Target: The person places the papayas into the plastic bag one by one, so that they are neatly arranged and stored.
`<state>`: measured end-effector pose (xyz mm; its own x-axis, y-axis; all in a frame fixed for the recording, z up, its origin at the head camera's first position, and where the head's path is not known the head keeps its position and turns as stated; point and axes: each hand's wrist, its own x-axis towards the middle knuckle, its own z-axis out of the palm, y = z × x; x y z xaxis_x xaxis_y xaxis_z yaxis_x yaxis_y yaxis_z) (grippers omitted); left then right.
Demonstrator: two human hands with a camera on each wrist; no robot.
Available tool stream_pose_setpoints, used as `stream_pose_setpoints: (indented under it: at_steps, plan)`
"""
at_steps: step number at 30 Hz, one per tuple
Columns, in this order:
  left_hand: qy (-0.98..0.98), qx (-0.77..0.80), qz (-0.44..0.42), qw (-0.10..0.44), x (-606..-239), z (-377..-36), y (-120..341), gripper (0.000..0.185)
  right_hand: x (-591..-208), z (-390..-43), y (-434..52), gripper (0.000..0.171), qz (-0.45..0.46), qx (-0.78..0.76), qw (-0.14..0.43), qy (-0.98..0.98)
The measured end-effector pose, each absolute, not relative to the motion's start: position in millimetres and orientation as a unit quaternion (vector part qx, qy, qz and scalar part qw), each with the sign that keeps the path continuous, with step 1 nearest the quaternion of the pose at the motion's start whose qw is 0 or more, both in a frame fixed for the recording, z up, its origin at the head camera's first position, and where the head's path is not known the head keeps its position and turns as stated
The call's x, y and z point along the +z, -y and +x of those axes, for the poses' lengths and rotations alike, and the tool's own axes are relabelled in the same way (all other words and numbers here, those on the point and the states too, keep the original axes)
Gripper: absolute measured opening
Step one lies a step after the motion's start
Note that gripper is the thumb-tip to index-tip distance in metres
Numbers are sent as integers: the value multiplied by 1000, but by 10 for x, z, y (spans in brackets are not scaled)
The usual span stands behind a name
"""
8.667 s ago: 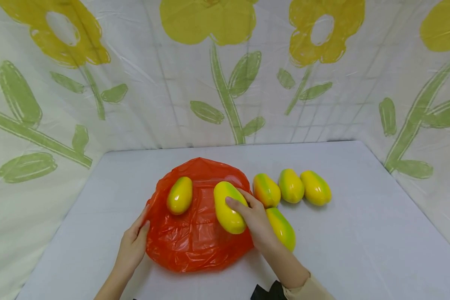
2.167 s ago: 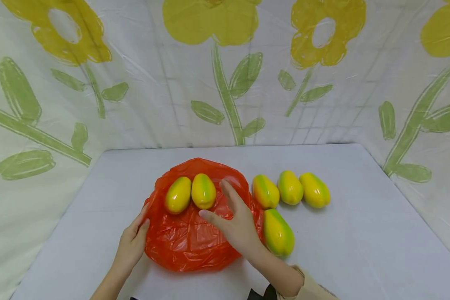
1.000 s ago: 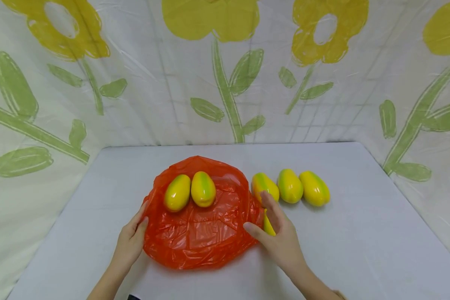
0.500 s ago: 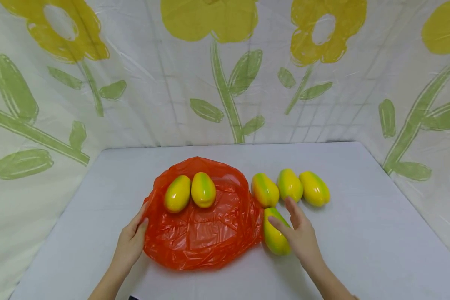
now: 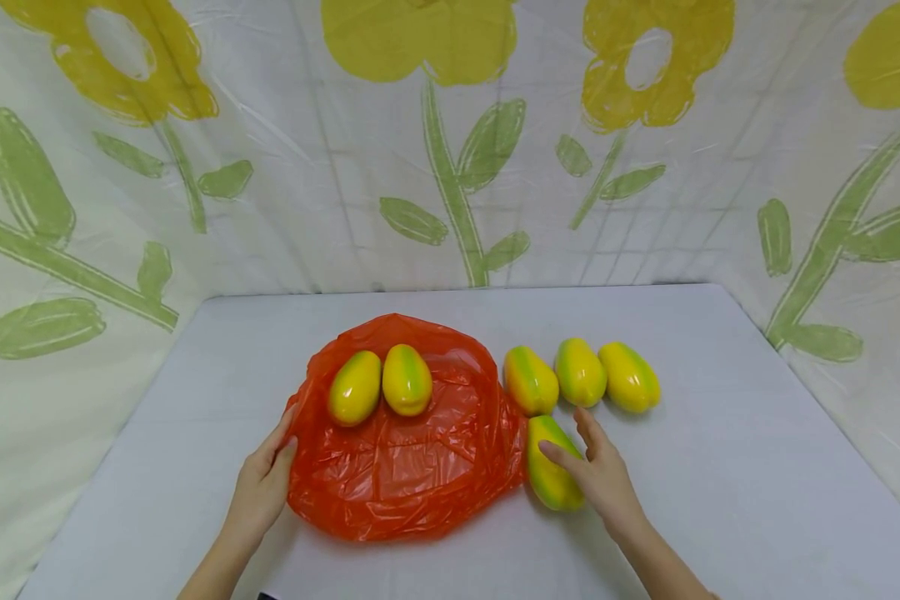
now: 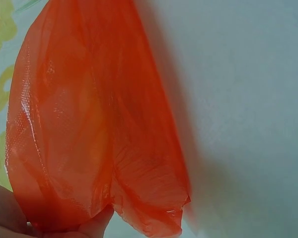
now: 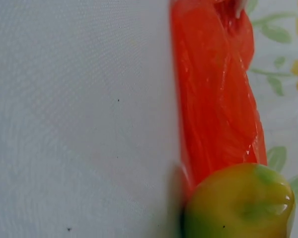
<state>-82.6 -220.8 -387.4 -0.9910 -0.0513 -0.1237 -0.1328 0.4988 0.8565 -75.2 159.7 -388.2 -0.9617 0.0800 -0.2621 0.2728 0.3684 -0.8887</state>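
Head view: orange plastic bag (image 5: 412, 454) lies spread on a grey table (image 5: 720, 500), with two mangoes (image 5: 381, 386) resting side by side on its far part. Left hand (image 5: 264, 487) is at the bag's left edge, thumb and fingers closed on the plastic. Right hand (image 5: 600, 475) lies on the near mango (image 5: 549, 471), which sits on the table just beside the bag's right edge; thumb laid over the top of the fruit, fingers along its right side, beginning to wrap it but not lifting it. Behind it a row of three mangoes (image 5: 581, 377) stands on the table, the leftmost close to the bag. Flower-print sheet (image 5: 450, 150) hangs behind and to both sides. Left wrist view adds what the head view cannot: the bag (image 6: 94, 134) is seen edge-on as a raised translucent fold, pinched at the bottom by a fingertip (image 6: 97, 225); no mangoes visible here. Right wrist view: the near mango (image 7: 238, 203) fills the lower right corner, its green-yellow end against the bag's edge (image 7: 213, 99); the hand itself is out of frame, so the grip is read from the head view only.
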Motion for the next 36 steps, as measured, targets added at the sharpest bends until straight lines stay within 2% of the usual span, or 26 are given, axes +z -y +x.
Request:
stream_pose_setpoints:
  at_steps: [20, 36]
  plan:
    - [-869, 493, -46, 14, -3889, -798, 2219, 49, -3995, -796, -1563, 91, 119, -537, 97, -829]
    - [-870, 493, -21, -28, -3888, -791, 2203, 46, -4045, -815, -1545, 89, 120, -535, 113, -828]
